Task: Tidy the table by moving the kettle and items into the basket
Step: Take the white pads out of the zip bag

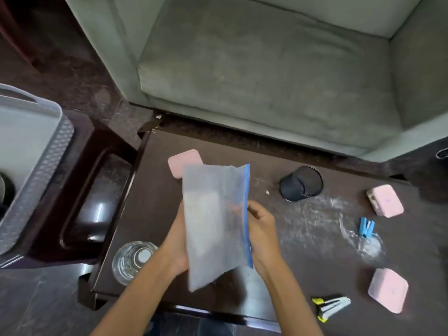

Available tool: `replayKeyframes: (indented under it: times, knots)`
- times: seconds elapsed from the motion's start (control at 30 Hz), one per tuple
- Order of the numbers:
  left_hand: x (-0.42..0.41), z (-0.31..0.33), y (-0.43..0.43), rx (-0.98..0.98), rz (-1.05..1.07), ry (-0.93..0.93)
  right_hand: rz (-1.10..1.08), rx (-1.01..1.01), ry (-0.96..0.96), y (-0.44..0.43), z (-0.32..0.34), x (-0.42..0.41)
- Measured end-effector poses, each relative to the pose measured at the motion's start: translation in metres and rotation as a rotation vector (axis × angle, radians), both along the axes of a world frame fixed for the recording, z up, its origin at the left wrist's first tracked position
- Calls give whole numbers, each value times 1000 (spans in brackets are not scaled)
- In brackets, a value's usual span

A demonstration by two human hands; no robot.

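You hold the frosted plastic zip bag with a blue seal strip [213, 221] in both hands above the middle of the dark wooden bench [155, 190]. Your left hand [175, 241] grips its left side, fingers hidden behind the film, and your right hand [263, 229] pinches the blue strip. The bag's long axis runs from you towards the far edge. The grey lattice-walled plastic basket [46, 166] stands beyond the bench's left edge, nearer your left hand, so the carry goes leftward.
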State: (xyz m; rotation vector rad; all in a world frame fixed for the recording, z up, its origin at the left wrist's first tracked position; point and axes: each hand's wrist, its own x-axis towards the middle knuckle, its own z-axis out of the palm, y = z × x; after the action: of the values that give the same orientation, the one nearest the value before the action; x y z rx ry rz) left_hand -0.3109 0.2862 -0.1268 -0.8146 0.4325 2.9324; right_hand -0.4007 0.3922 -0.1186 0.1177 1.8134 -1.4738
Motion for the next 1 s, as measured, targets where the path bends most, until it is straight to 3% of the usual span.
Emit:
replayKeyframes:
  times: [0.13, 0.33, 0.4, 0.53, 0.67, 0.73, 0.8, 0.93, 1.0]
  knots:
    - [7, -15, -6, -402, 146, -373, -63, 0, -43, 23, -7, -18]
    - [20, -15, -33, -696, 139, -468, -195, -16, 36, 49, -17, -32]
    - [20, -18, -31, -792, 146, -511, -176, 31, 147, 52, -23, -33]
    - [18, -24, -28, -807, 146, -464, -3, 88, 334, 50, -32, -32]
    - [18, -33, -31, -821, 85, -444, 307, 393, 919, 47, -35, -36]
    - [17, -36, -31, -847, 72, -434, 394, 501, 1030, 46, -32, -38]
    - [14, -38, -28, -931, 57, -455, 384, 335, 752, 41, -24, -36]
    - [8, -41, -23, -1067, 38, -467, 179, -143, -158, 32, -8, -37]
    - [7, -42, -23, -1073, 58, -473, 64, -404, -453, 33, -16, -42]
